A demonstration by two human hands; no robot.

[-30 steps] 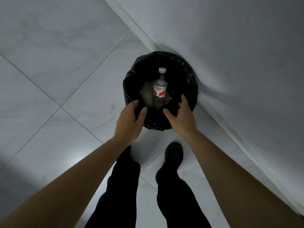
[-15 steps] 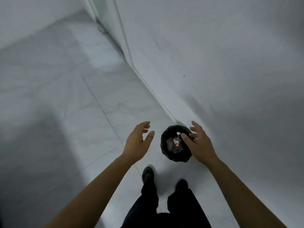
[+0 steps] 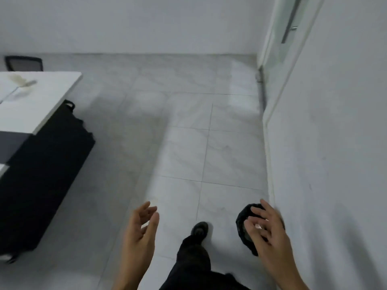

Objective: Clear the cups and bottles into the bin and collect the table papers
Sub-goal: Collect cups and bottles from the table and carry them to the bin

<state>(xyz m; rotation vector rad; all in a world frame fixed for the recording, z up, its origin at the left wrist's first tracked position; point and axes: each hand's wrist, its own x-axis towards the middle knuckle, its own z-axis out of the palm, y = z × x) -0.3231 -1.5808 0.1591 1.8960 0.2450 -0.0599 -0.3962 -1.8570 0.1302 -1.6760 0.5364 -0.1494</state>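
Observation:
The black-lined bin (image 3: 244, 223) stands on the floor against the right wall, mostly hidden behind my right hand (image 3: 270, 231). That hand is empty with fingers spread, held above the bin. My left hand (image 3: 142, 231) hangs over the floor tiles to the left, fingers apart, holding nothing. A white table (image 3: 39, 97) sits at the far left, with blurred light-coloured items (image 3: 22, 81) lying on its top. The bin's contents cannot be made out behind my fingers.
A black cabinet (image 3: 46, 164) stands under the table's edge. A black chair back (image 3: 24, 63) shows behind the table. A glass door with a bar handle (image 3: 290, 24) is at the far right. My dark-trousered leg and shoe (image 3: 200, 229) are on the pale tiles.
The view has lifted from looking straight down into the bin to looking across the room. Both empty hands have drawn back from the bin rim; the table has come into sight.

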